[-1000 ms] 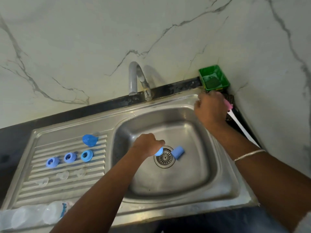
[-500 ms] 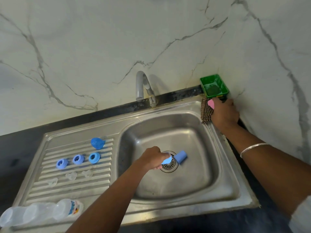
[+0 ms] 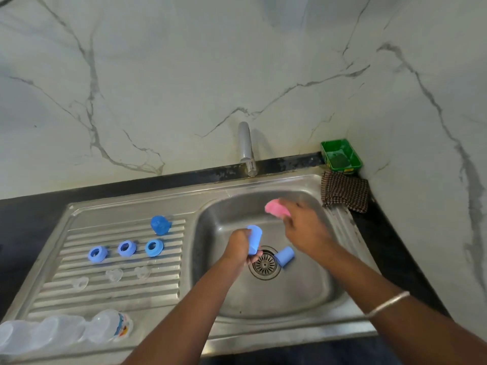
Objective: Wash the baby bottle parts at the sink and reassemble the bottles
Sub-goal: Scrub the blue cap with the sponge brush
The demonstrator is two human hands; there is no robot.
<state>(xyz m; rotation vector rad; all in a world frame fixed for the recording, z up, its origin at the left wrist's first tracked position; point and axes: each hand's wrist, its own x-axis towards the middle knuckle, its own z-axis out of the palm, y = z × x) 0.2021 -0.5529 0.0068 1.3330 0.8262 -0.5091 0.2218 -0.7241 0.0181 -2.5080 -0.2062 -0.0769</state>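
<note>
Left hand (image 3: 241, 247) grip curled round blue cap (image 3: 254, 238), right hand (image 3: 303, 227) pinching pink sponge (image 3: 276, 207)

Bare forearms; a thin silver bangle (image 3: 387, 304) circles the right wrist.

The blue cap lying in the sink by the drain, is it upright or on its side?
On its side. The blue cylindrical cap lies tipped on the steel basin floor beside the round drain.

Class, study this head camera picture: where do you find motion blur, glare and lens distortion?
Head view: the right hand and its pink brush head are motion-blurred; soft glare streaks the stainless steel sink rim; the wide lens bows the black counter edge.
</note>
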